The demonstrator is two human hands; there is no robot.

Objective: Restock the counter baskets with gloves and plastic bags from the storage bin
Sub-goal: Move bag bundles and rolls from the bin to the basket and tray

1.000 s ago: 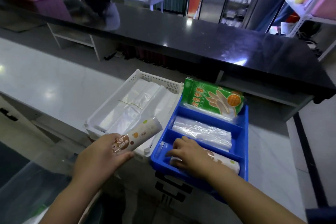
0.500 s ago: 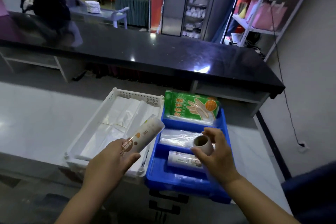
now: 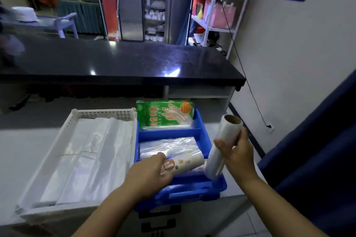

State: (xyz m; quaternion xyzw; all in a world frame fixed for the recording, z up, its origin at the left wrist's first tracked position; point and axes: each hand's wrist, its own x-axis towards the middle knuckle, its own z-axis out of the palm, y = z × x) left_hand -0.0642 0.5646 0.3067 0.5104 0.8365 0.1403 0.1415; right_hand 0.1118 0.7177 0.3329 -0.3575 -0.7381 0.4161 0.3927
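Observation:
A blue divided basket (image 3: 204, 136) sits on the white counter beside a white perforated basket (image 3: 65, 132) lined with flat white plastic bags (image 3: 90, 152). The blue basket's far compartment holds a green pack of gloves (image 3: 163, 114); its middle one holds clear plastic bags (image 3: 165, 145). My left hand (image 3: 150, 173) grips a labelled roll of bags (image 3: 185, 163) lying low in the near compartment. My right hand (image 3: 238, 154) holds a clear roll with a cardboard core (image 3: 224, 140), tilted upright over the basket's right edge.
A raised black countertop (image 3: 119, 61) runs across behind the baskets, with an open shelf (image 3: 200, 92) under it. A wall with a dangling cable (image 3: 250, 92) is close on the right. A dark blue surface (image 3: 317, 150) fills the right foreground.
My left hand has moved the labelled roll from over the white basket into the blue basket's near compartment. My right hand has lifted the clear roll up and to the right.

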